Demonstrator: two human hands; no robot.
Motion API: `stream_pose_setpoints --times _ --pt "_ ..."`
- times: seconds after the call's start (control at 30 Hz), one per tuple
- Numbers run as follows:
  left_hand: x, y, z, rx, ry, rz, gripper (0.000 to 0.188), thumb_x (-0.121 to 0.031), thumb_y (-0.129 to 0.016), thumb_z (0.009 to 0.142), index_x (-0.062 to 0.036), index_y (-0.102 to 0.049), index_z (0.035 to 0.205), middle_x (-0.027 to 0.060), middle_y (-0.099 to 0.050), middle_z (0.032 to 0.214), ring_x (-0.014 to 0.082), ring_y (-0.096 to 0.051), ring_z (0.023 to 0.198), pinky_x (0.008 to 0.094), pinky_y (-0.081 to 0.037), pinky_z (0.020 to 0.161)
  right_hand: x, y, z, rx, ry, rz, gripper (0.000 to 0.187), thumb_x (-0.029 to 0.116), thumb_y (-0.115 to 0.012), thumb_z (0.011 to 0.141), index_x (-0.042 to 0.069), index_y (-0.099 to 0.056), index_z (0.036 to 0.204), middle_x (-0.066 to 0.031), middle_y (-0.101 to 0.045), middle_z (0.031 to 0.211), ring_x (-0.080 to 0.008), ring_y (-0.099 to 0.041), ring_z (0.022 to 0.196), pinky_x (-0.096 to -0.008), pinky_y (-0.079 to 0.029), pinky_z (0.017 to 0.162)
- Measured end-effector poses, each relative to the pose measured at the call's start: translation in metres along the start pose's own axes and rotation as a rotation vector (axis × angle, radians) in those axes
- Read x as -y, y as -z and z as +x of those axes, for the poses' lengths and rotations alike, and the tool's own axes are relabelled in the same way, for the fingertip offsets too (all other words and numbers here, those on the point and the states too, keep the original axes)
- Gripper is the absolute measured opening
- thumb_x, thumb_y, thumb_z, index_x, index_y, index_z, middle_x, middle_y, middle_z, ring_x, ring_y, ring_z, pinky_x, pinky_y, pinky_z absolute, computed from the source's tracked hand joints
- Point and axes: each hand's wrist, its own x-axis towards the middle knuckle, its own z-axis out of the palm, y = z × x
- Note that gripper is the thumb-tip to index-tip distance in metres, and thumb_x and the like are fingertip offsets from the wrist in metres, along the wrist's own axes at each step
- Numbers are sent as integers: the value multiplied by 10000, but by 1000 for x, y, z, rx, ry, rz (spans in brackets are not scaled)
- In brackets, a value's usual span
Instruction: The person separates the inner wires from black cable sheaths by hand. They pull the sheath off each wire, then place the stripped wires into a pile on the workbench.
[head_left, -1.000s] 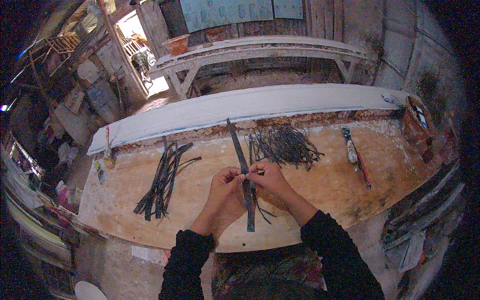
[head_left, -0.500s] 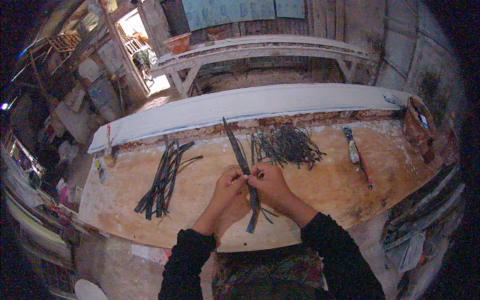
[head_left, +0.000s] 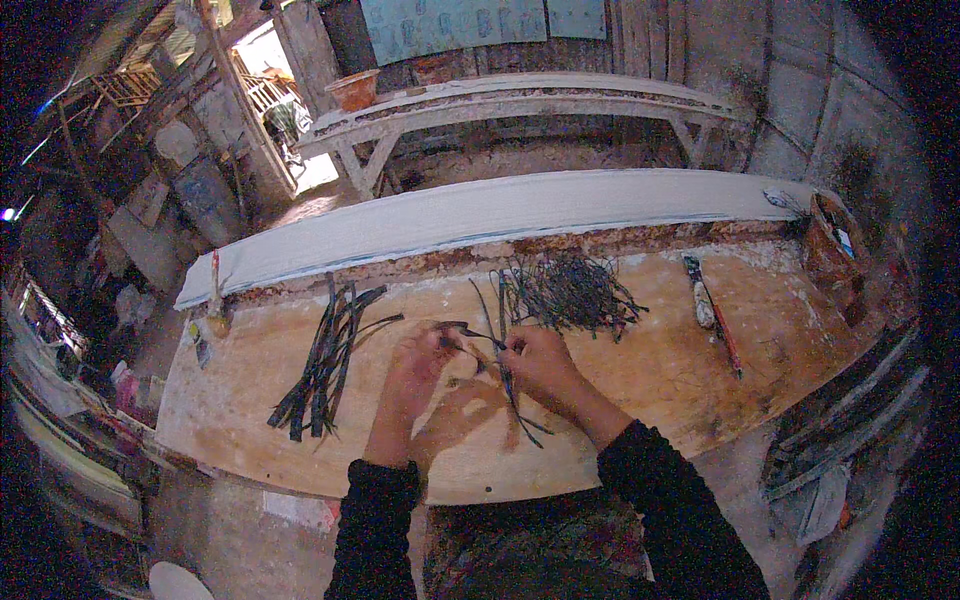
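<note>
Over the middle of the wooden board (head_left: 620,400), my right hand (head_left: 548,368) is closed in a pinch on thin dark strips (head_left: 512,408), whose ends stick out above and below the fingers. My left hand (head_left: 408,362), slightly blurred, is closed on a dark strip (head_left: 480,335) that runs across toward the right fingertips. Left of my hands lies a loose bundle of wider dark strips (head_left: 325,365). A tangled heap of thin dark strands (head_left: 575,290) sits just beyond my right hand.
A long white slab (head_left: 500,207) runs along the board's far side. At right lie a whitish-handled tool (head_left: 702,300) and a red stick (head_left: 733,350), near a brown container (head_left: 833,245). A brush-like tool (head_left: 216,305) is at left. Behind stand a bench (head_left: 540,100) and an orange pot (head_left: 353,90).
My left hand has moved left and slightly up, away from my right. The wide strip that stood lengthwise between both hands no longer shows there; thin strips remain in my right hand.
</note>
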Motion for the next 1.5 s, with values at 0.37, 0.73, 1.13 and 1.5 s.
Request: stream_pose_setpoints --times 0.37,0.73,1.13,1.5 --pt "-12 103 -10 162 -194 -1547 237 -221 -445 938 -26 -577 920 61 -596 894 206 -557 841 383 -422 929 -26 8 13 -59 -53 -163 200 231 -653 704 40 -606 746 -108 -608 632 -208 -575 523 -332 -455 520" --pt "6 92 1 -163 -74 -1072 167 -206 -505 914 -49 -552 946 71 -606 901 188 -602 781 314 -525 689 -12 12 15 1 -209 467 51 81 -571 730 67 -527 752 -18 -510 660 -114 -458 507 -248 -370 473" --pt "51 -1 4 -201 188 307 239 -115 -673 773 -36 -494 911 73 -522 770 164 -537 705 294 -454 573 -27 8 22 45 -207 680 132 140 -566 829 52 -616 915 -7 -577 686 -87 -516 567 -228 -413 512" --pt "-4 -14 -1 -197 -511 1151 367 -96 -680 695 -144 -592 1048 70 -483 1201 278 -503 1058 450 -283 975 -5 1 3 279 -141 544 188 160 -597 850 17 -629 968 25 -551 698 -51 -483 594 -213 -404 513"
